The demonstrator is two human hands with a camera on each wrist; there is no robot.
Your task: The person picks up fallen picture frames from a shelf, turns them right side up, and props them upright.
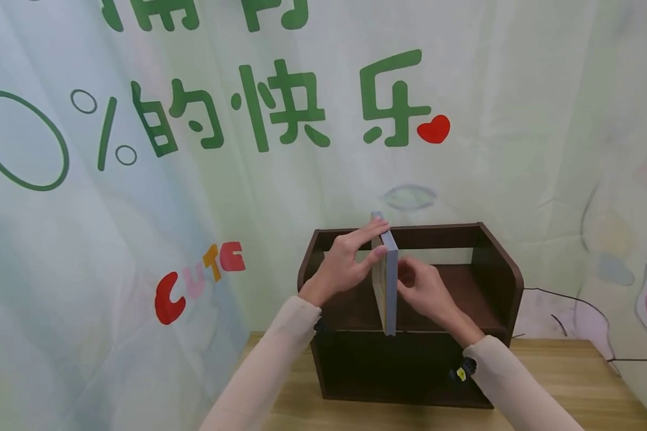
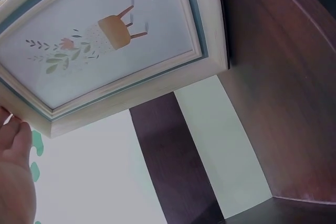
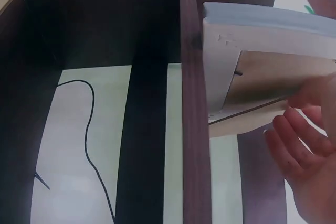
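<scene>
A picture frame (image 1: 390, 287) stands edge-on to the head view, its lower end at the shelf's front edge. My left hand (image 1: 347, 260) grips it at the top, fingers over the upper edge and thumb on the near side. Its front, with a flower-vase print (image 2: 113, 32) behind a cream and blue border, faces the left wrist view. On the other side, my right hand (image 1: 428, 290) has its thumb and curled fingers at the brown back panel (image 3: 273, 77), pinching near its lower edge. The fingertips are partly hidden there.
The dark brown shelf unit (image 1: 410, 365) stands on a wooden table (image 1: 566, 359), with raised side walls and a back rail. Behind it hangs a printed curtain (image 1: 323, 185) with green lettering. A dark wrist strap (image 1: 466, 368) shows at the right sleeve.
</scene>
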